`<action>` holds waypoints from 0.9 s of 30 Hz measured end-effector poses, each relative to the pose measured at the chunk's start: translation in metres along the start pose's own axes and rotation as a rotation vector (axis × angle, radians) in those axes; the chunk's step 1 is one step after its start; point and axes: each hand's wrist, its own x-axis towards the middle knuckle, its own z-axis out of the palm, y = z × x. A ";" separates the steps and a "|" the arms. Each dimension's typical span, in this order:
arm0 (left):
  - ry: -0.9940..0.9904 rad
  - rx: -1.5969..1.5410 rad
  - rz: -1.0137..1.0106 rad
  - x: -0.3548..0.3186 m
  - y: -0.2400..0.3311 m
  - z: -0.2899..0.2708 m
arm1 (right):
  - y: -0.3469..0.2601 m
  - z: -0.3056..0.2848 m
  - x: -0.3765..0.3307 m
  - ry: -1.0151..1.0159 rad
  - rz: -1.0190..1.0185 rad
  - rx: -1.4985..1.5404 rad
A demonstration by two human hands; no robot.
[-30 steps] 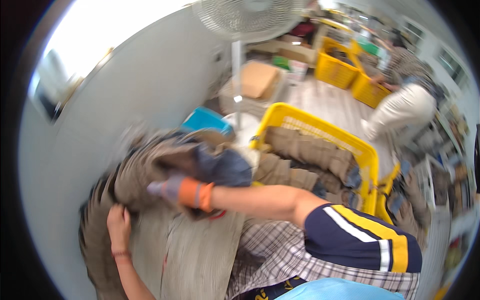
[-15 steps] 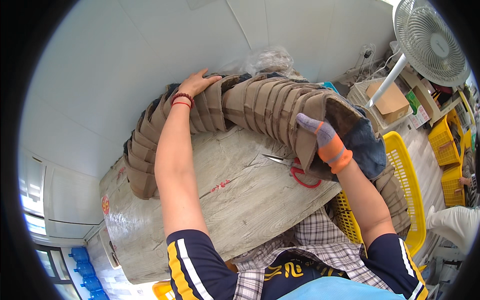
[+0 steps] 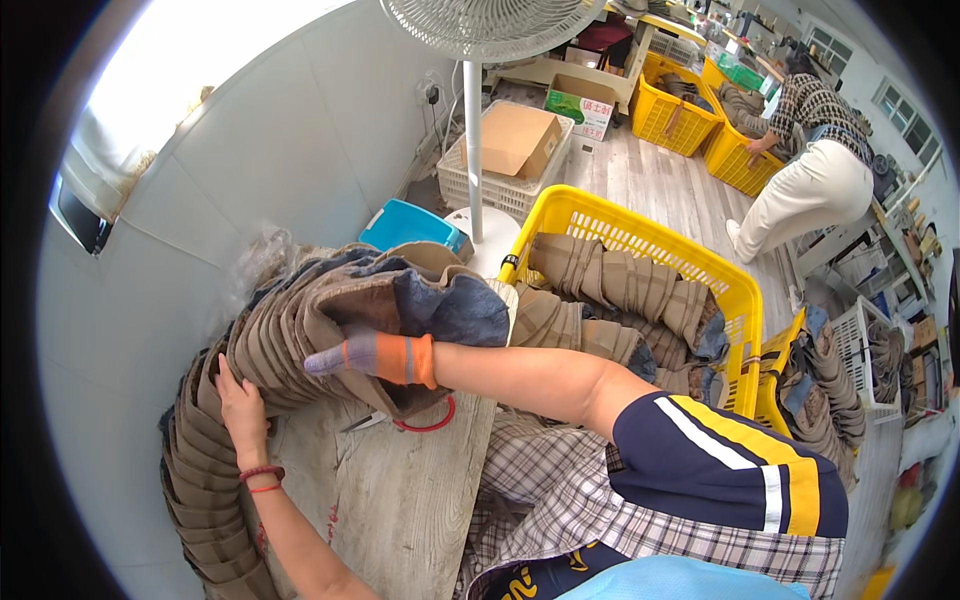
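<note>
A long curved row of brown fabric pieces [image 3: 205,480], nested one inside another, runs along the wall side of the wooden table [image 3: 350,480]. Dark fuzzy lining and blue patches show at its near-right end. My bare left hand [image 3: 240,405], with red bracelets at the wrist, lies against the row's inner side, fingers apart. At the end piece, my right hand [image 3: 375,357] in a grey and orange glove grips the fabric; its thumb shows outside and the other fingers are hidden. Red-handled scissors [image 3: 430,418] lie partly under this end.
Right of the table stands a yellow basket [image 3: 735,290] holding more nested brown rows. Beyond are a white fan [image 3: 472,150], a blue bin [image 3: 385,225] and a crate with a cardboard box [image 3: 515,140]. Another person [image 3: 815,180] bends over yellow baskets at the back.
My view has swung to the right, bringing in the baskets and the other person. My left hand has shifted from the row's far side to its inner side; the end now partly covers the scissors.
</note>
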 end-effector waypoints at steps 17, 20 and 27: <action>0.148 0.459 0.026 -0.030 0.031 -0.026 | 0.028 -0.021 0.001 -0.274 -0.370 -0.773; 0.144 0.380 -0.078 -0.013 0.010 -0.002 | 0.061 -0.058 0.014 -0.237 0.011 0.470; 0.113 0.198 0.022 -0.009 -0.029 -0.018 | 0.062 -0.042 0.028 -0.097 -0.035 0.137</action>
